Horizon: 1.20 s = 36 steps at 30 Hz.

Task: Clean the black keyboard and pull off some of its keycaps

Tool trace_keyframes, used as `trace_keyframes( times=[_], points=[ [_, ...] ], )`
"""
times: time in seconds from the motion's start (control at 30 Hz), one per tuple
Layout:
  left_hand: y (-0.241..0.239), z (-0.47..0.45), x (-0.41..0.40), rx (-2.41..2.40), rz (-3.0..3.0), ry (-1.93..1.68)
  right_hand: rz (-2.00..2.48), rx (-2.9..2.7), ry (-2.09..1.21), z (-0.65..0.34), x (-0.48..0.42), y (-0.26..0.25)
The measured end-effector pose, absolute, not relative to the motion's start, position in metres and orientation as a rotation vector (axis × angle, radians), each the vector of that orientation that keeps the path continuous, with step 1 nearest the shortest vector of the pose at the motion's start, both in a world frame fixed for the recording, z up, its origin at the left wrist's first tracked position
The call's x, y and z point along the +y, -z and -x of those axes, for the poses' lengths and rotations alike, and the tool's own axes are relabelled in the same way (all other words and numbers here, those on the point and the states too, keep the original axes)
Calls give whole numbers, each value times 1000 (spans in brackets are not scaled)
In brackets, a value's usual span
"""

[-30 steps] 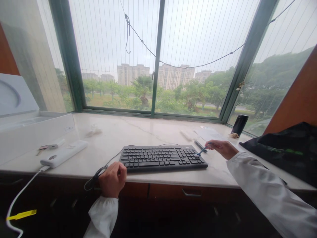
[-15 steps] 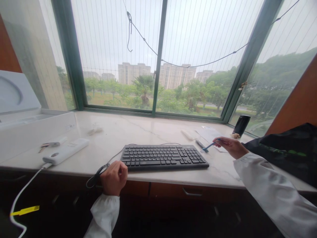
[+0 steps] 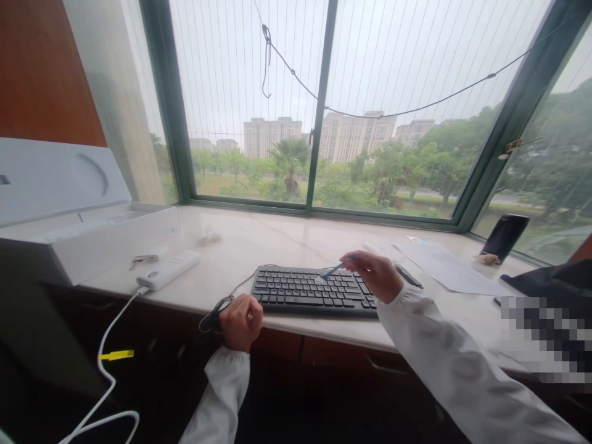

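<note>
Your right hand (image 3: 375,271) pinches a blue brush (image 3: 337,269) by its handle, fingers and thumb closed together, with the pale bristles pointing down at the keys near the middle of the black keyboard (image 3: 296,290). How hard the bristles press, you cannot tell from here. The keyboard lies flat on the pale desk (image 3: 457,314), close to the front edge, and your right hand and sleeve cover its right end.

Your left hand (image 3: 241,322) is curled into a fist at the keyboard's front left corner, beside a coiled black cable (image 3: 213,316); you cannot tell whether the fingers hold any of it.

Just behind your right wrist lies a narrow dark object (image 3: 409,276), and to the right of that a sheet of paper (image 3: 451,265). Near the window (image 3: 250,74), past the paper, you have a black can (image 3: 506,234) with a small tan lump (image 3: 488,259) in front of it. A black bag (image 3: 555,280) sits at the far right, beside a blurred patch.

Over on your left, a white power bank (image 3: 173,269) lies on the desk, with a white cable (image 3: 113,324) hanging down from it; a yellow tag (image 3: 118,355) is fixed to the cable. Some keys (image 3: 137,261) lie just behind the power bank, in front of an open white box (image 3: 115,240).
</note>
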<state>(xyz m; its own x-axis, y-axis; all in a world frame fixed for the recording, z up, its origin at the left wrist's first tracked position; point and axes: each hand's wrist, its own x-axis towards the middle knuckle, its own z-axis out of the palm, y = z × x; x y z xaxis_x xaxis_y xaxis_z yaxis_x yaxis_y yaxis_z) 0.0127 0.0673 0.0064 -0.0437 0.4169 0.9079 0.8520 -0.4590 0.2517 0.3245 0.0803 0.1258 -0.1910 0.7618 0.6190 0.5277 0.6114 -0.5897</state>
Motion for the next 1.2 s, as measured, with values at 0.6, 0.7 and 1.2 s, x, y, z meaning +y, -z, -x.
trace_keyframes(
  times=[0.6, 0.7, 1.2],
  points=[
    [-5, -12, 68, -1327, 1848, 1488, 813, -1859, -578, -176, 97, -95],
    [-6, -13, 67, -1315, 1856, 1497, 775, -1906, -563, -174, 98, -92],
    [-5, -13, 69, -1253, 1852, 1554, 779, -2009, -444, -197, 93, -96]
  ],
)
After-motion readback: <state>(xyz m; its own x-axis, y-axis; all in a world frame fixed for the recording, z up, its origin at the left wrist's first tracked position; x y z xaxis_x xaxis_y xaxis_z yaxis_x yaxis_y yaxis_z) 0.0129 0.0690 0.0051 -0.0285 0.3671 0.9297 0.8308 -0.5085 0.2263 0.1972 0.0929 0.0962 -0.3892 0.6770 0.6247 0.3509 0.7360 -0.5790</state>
